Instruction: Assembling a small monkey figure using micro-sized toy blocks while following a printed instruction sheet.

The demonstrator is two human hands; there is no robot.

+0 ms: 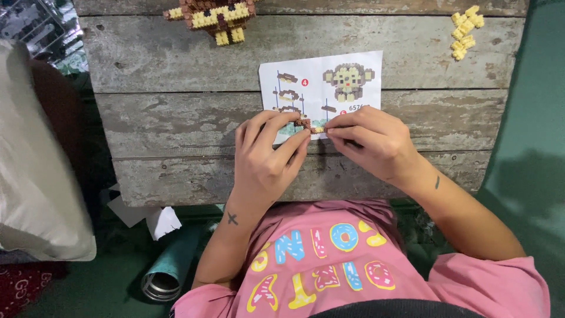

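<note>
My left hand (266, 154) and my right hand (372, 143) meet over the lower edge of a white instruction sheet (321, 82). Between their fingertips is a small brown and yellow brick piece (309, 125), pinched from both sides. The sheet shows a brick monkey and several numbered build steps, and lies on a weathered grey wooden table (176, 118). A partly built brown and yellow brick figure (215, 15) stands at the table's far edge. Loose yellow bricks (465, 30) lie at the far right corner.
A white cushion (35, 176) lies to the left of the table. On the green floor below the table's near edge are a teal cylindrical tumbler (168, 271) and scraps of white paper (159, 221). My pink shirt fills the lower middle.
</note>
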